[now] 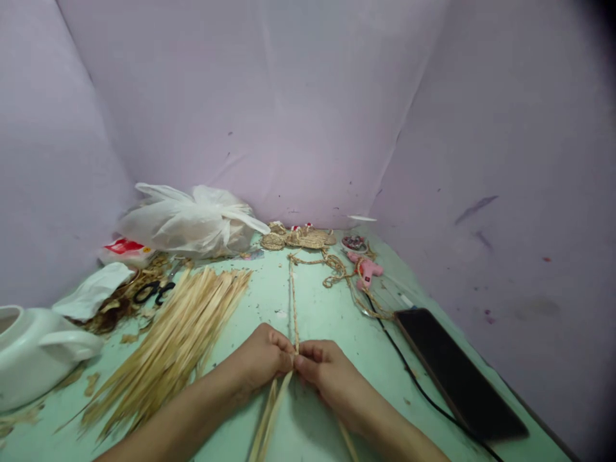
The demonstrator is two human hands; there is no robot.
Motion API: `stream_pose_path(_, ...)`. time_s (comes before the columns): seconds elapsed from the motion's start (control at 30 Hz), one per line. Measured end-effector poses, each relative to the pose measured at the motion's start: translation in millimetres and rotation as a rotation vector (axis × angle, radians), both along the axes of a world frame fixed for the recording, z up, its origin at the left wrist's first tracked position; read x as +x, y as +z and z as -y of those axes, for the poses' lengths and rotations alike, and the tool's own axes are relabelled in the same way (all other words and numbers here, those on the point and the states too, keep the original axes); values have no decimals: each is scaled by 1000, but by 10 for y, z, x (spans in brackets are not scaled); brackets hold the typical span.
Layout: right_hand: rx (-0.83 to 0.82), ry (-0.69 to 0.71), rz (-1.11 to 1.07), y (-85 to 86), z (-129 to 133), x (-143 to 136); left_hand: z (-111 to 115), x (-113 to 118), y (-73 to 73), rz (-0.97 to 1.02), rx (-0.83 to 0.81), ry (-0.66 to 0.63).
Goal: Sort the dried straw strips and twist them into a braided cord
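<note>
My left hand (pixel 270 354) and my right hand (pixel 321 363) meet at the near end of a thin braided straw cord (pixel 294 292). Both are closed, fingertips pinching the place where the braid splits into loose straw strands (pixel 267 420). These strands hang toward me below my hands, and one more shows under my right wrist. Away from me the braid runs straight to the far part of the table, where it joins a loosely coiled length (pixel 333 269). A fan of dry straw strips (pixel 178 337) lies left of my left hand.
Left are a white pitcher (pixel 43 359), black-handled scissors (pixel 153 292), and a white plastic bag (pixel 192 221). Woven straw pieces (pixel 308 239) sit at the back. A pink glue gun (pixel 368 269), its black cable (pixel 409 372) and a dark phone (pixel 457 372) lie right on the green table (pixel 231 314).
</note>
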State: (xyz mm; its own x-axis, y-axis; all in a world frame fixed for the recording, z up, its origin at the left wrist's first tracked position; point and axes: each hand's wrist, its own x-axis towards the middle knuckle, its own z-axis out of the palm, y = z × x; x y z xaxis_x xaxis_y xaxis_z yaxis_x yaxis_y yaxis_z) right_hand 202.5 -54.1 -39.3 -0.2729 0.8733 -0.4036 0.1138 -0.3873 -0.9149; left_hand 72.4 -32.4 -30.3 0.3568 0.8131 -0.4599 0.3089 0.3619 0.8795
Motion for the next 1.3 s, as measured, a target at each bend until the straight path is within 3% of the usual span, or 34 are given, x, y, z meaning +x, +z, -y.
stream_pose_path(0.17, 71, -35, 11, -78, -43, 43, -23, -50, -16, -78, 145, -100)
stream_pose_path(0.33, 80, -111, -42, -130, -32, 15, -18, -84, 99, -133, -10, -170)
stream_pose_path(0.57, 131, -118, -25, -172, -37, 12, 0, -18, 126, -227, -90, -62)
stream_pose_path(0.73, 127, -119, -88, -166, -32, 10, 44, 17, 136, -130, -134, 49)
stream_pose_path(0.83, 66, -128, -158, -112, -12, -7, 108, 63, 151, -55, -129, 57)
stream_pose_path(1.0, -90, -189, -202, -48, 17, -30, 202, 173, 75, -95, -63, 72)
stream_pose_path(1.17, -21, -239, -182, -100, 7, -42, 185, 192, -3, -24, -58, 81)
stream_pose_path(1.3, -15, -284, -201, -105, 4, -43, 142, 108, 119, 41, -170, 64)
